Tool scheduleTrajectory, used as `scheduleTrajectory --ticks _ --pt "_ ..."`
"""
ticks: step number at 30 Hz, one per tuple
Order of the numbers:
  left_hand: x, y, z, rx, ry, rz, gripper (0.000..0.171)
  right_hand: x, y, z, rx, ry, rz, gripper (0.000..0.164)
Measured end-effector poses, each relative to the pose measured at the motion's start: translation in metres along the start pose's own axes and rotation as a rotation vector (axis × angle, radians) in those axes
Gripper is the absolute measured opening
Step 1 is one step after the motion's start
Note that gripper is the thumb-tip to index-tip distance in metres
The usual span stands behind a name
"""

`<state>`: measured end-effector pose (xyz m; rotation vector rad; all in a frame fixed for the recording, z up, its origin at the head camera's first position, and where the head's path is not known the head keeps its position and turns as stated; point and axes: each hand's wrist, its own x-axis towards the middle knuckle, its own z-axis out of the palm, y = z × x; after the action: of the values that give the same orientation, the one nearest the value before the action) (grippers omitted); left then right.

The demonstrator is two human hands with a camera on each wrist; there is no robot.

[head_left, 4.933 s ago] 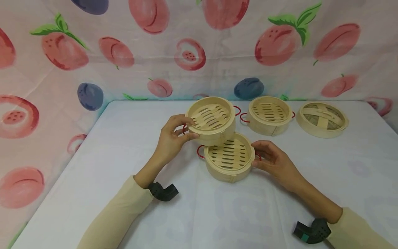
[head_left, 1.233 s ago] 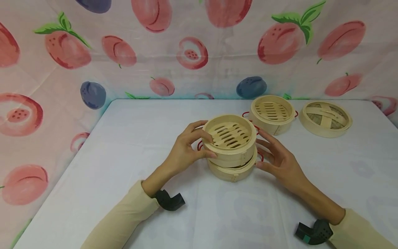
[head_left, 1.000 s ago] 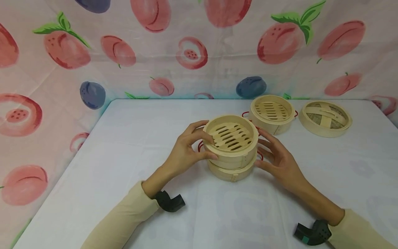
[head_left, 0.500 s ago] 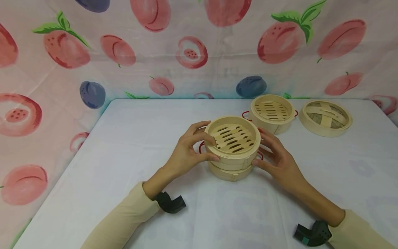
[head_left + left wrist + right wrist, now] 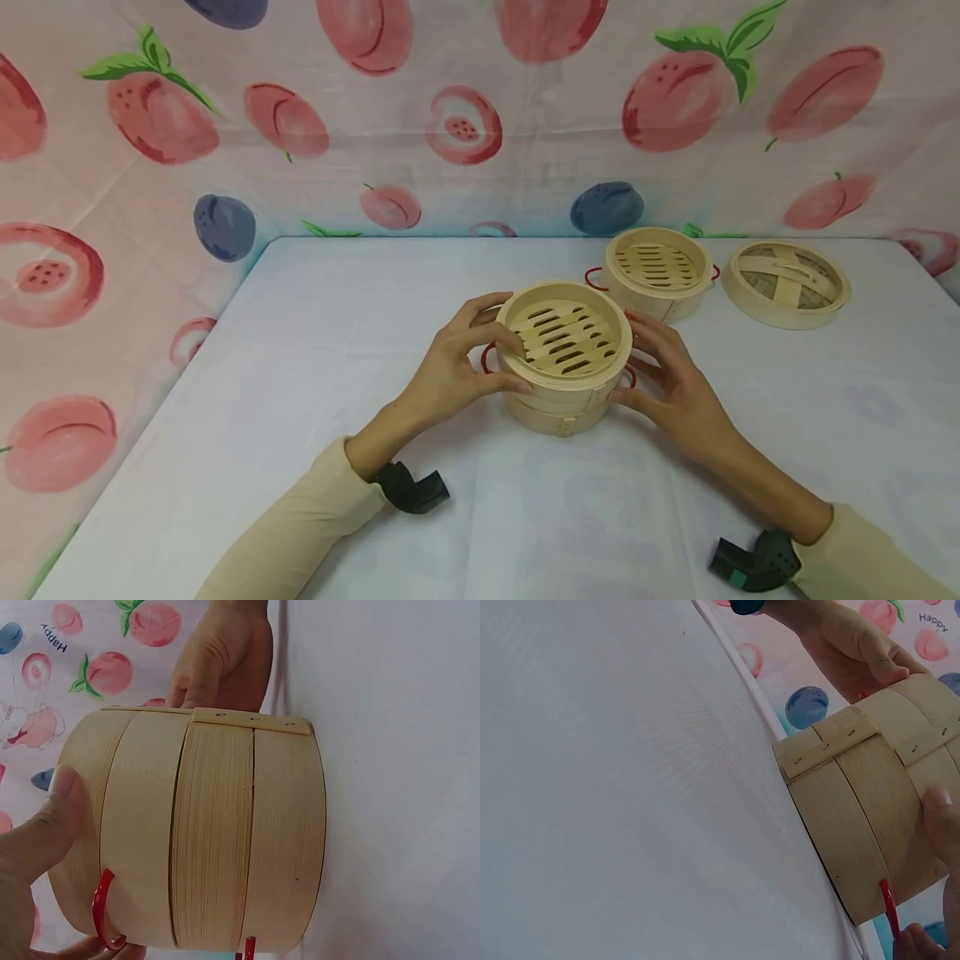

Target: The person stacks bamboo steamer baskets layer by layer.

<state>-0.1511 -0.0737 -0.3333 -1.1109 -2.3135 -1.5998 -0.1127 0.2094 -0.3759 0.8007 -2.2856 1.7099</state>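
Two round bamboo steamer baskets stand stacked in the middle of the white table. The upper basket (image 5: pixel 570 396) has a slatted floor and sits over the lower basket (image 5: pixel 562 423), whose wall shows below it. My left hand (image 5: pixel 461 354) grips the upper basket's left side, forefinger over the rim and thumb (image 5: pixel 52 817) on the outer wall. From the right, my right hand (image 5: pixel 671 383) holds the upper basket, its thumb (image 5: pixel 939 817) low on the wall and fingers behind. Red handles (image 5: pixel 103 911) stick out at the baskets' sides, partly hidden by the hands.
Behind the stack on the right stands a third steamer basket (image 5: pixel 660 287) with red handles. Beside it lies a woven bamboo lid (image 5: pixel 786 287) with crossed strips. A fruit-patterned cloth (image 5: pixel 532 158) hangs along the table's back edge.
The upper basket, held raised behind the lower one, has come forward and down onto it. My right hand has shifted from the lower basket up to the upper. Lately it slid slightly right.
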Motion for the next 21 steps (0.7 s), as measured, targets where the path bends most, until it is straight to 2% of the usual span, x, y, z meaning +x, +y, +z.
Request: scheduleTrajectory --ticks 9,15,21 --pt "0.001 -0.002 -0.005 0.03 -0.016 0.019 0.032 0.0 0.004 0.0 -0.032 -0.031 -0.036 0.1" --pt "0.002 -0.005 -0.008 0.028 -0.029 0.029 0.032 -0.001 0.011 0.001 -0.024 -0.043 -0.004 0.107" --pt "0.003 -0.007 -0.01 -0.01 -0.067 0.039 0.03 -0.001 0.01 0.001 -0.037 -0.04 0.01 0.106"
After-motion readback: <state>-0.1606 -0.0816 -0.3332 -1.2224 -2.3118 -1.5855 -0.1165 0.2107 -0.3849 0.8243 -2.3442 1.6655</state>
